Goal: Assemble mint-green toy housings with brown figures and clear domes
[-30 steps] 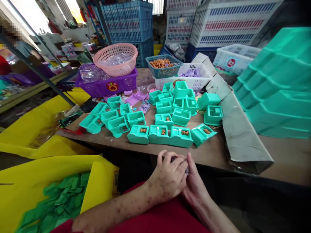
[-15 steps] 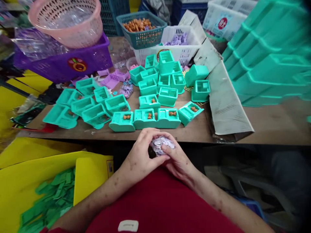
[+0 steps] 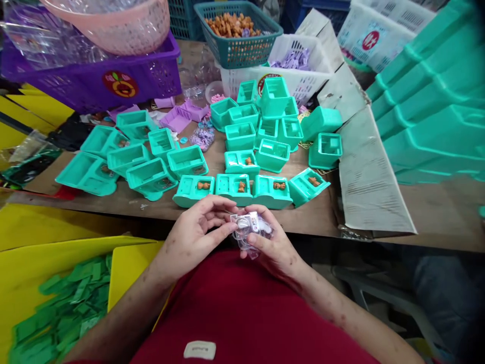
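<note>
Your right hand (image 3: pixel 273 248) sits just below frame centre, fingers curled under and around a small stack of clear plastic pieces (image 3: pixel 248 228), thumb pressed on the near edge. Your left hand (image 3: pixel 193 237) is beside it, fingers half curled, fingertips touching the left edge of the same clear pieces; whether it truly pinches them or only steadies them is hard to tell from this angle. The clear pieces sit between both hands, over your red shirt (image 3: pixel 242 313), just short of the table edge (image 3: pixel 314 222). Directly above the hands, a row of teal plastic housings (image 3: pixel 232 189) lies along the table edge, several with a small brown figure (image 3: pixel 279 185) inside. More teal housings crowd the middle of the frame, some stacked. Upper left: purple basket (image 3: pixel 94 81) with a pink basket (image 3: pixel 125 28) resting on it. Top centre: teal basket (image 3: pixel 242 48) of brown figures, beside a white basket (image 3: pixel 303 71) of lilac parts. Right edge: large teal trays (image 3: pixel 435 106), stacked. Flattened cardboard (image 3: pixel 364 172) lies between them and the housings. Lower left: yellow bin (image 3: pixel 34 263) holding green flat pieces (image 3: pixel 64 308).
</note>
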Demonstrator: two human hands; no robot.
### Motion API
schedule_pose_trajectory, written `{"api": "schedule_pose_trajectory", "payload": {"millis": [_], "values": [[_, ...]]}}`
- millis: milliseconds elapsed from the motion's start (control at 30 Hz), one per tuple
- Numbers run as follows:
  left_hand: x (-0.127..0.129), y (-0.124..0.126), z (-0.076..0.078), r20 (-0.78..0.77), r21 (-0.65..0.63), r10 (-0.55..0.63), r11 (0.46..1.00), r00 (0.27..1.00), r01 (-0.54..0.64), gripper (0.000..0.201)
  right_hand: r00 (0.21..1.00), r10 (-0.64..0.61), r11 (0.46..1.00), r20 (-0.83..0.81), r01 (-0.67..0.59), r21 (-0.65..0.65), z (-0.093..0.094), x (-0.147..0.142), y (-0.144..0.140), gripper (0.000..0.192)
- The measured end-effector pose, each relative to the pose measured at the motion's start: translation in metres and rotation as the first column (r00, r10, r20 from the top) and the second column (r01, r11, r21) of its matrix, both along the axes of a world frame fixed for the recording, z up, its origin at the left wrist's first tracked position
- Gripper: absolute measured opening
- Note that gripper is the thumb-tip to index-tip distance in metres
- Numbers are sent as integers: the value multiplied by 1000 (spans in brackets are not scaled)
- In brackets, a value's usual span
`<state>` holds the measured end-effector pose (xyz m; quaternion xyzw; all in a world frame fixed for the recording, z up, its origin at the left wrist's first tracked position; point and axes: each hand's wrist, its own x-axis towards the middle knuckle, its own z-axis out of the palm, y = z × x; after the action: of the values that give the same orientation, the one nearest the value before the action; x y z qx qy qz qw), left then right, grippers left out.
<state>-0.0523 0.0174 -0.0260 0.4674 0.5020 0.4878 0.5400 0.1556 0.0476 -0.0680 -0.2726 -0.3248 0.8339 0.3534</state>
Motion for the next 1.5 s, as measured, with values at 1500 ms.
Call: {"api": "schedule_pose_trajectory", "payload": {"millis": [1500], "values": [[-112, 88, -16, -829, 37, -250, 868, 500, 496, 39, 941, -135, 984, 311, 91, 152, 2, 9, 8, 36]]}}
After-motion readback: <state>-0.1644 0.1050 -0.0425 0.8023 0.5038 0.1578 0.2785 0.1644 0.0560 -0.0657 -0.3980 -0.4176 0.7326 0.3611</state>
